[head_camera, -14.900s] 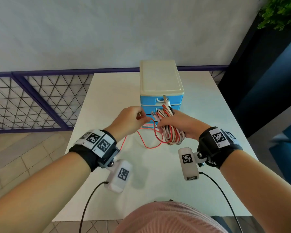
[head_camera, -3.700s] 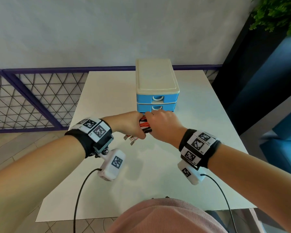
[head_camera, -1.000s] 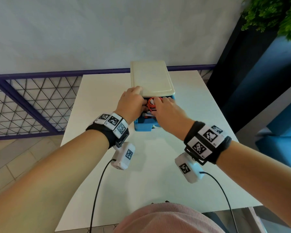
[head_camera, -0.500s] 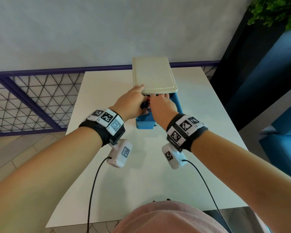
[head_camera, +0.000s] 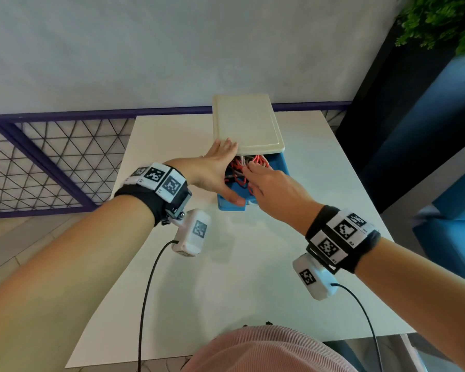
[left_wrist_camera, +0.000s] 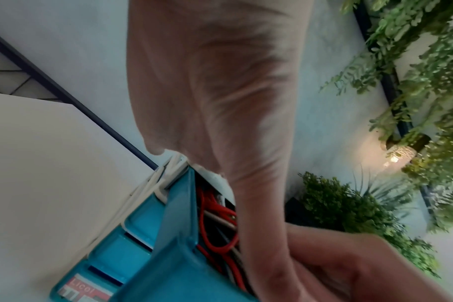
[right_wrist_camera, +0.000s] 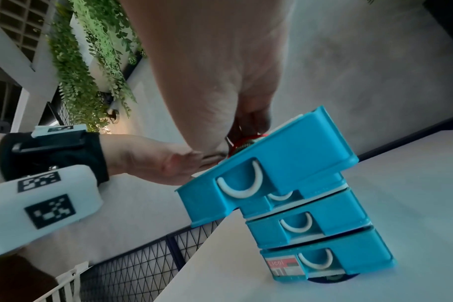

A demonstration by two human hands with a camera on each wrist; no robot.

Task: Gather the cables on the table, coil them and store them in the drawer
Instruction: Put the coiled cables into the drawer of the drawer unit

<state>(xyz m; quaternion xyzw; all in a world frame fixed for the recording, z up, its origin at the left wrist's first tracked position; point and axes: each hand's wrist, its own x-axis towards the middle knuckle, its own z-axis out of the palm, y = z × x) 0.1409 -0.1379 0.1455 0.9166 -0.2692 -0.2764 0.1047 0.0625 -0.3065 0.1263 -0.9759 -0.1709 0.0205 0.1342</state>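
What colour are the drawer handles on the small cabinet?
White, curved handles on blue drawers; clearest in the right wrist view.

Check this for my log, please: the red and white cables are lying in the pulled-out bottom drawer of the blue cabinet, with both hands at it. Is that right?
Not quite: it is the top drawer that is pulled out, as the right wrist view shows; the drawers below it are pushed in. The rest holds: the cables lie in it, with the left hand and right hand at it.
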